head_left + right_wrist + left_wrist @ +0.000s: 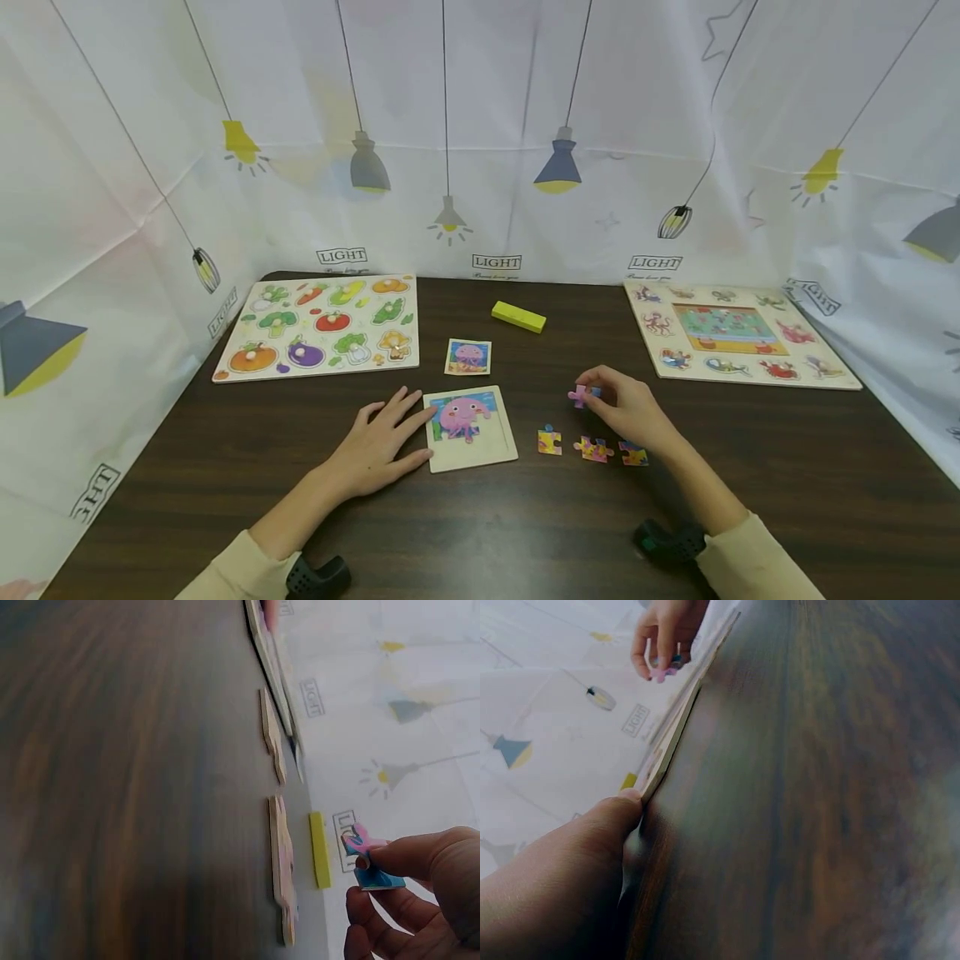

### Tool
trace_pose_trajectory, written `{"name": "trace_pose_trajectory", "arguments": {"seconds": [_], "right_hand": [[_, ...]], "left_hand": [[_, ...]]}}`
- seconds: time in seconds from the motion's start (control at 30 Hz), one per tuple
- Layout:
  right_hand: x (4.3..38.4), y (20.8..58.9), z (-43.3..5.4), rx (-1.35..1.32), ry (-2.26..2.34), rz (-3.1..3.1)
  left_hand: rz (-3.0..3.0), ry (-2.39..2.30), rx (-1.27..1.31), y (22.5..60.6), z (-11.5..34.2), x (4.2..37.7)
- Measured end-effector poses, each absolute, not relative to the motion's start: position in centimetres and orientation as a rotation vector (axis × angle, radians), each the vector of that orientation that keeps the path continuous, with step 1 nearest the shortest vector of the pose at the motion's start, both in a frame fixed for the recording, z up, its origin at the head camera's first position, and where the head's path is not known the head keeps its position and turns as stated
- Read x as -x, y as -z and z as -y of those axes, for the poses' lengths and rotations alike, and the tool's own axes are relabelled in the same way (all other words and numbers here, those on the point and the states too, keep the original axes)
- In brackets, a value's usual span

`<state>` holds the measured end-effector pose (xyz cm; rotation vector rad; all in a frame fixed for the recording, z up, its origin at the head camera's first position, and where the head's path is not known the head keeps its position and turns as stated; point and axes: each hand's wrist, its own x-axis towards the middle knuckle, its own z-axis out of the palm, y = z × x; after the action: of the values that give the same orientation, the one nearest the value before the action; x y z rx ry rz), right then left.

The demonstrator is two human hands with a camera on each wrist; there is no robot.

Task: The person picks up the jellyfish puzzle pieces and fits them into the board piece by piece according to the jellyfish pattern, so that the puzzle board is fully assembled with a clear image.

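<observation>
My left hand (375, 446) lies flat with spread fingers, its fingertips and thumb at the left edge of a small square puzzle board (468, 458). In that board sit joined pieces showing a pink octopus (462, 414); its lower and right parts are bare wood. My right hand (630, 412) pinches a pink and blue puzzle piece (367, 851) between thumb and fingers, raised above the table in the right wrist view. Near this hand, loose pieces lie on the table: a yellow one (550, 442), a pink and yellow one (594, 450) and a yellow and purple one (633, 454).
A small octopus picture card (468, 357) lies behind the puzzle board, with a yellow block (518, 317) farther back. At the back left is a vegetable board (352, 300); a sea-animal board (731, 333) lies at the back right. A printed cloth (487, 108) hangs behind the dark table.
</observation>
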<state>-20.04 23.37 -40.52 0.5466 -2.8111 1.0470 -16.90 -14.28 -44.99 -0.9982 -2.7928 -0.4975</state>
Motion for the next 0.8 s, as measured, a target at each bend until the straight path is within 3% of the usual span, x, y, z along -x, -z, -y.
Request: {"name": "trace_pose_trajectory", "arguments": {"seconds": [0.8], "right_hand": [[20.8, 40.8, -16.2, -0.832, -1.147, 2.773]], "left_hand": [[2.786, 0.49, 0.998, 45.0, 14.3, 16.9]]}}
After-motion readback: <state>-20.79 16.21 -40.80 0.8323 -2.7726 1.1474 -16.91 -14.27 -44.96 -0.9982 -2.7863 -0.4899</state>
